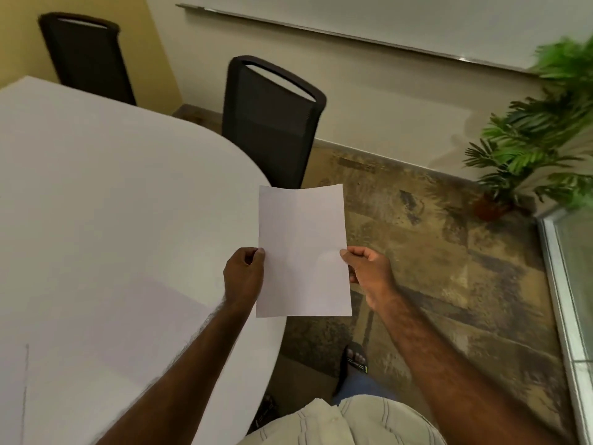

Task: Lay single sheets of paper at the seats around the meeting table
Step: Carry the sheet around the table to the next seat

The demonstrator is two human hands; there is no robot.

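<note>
I hold a white sheet of paper (pixel 303 252) in the air over the rounded right edge of the white meeting table (pixel 112 220). My left hand (pixel 244 276) pinches the sheet's left edge, and my right hand (pixel 369 273) pinches its right edge. The paper is upright in portrait and partly overhangs the floor. I cannot tell whether it is one sheet or several. A black mesh chair (pixel 272 123) stands at the table's edge just beyond the paper. A second black chair (pixel 86 56) stands at the far left.
A potted green plant (pixel 539 139) stands at the right by the wall. A glass partition with a metal frame (pixel 568 300) runs along the right edge. Patterned brown floor lies between table and wall. A whiteboard (pixel 385 17) hangs on the wall.
</note>
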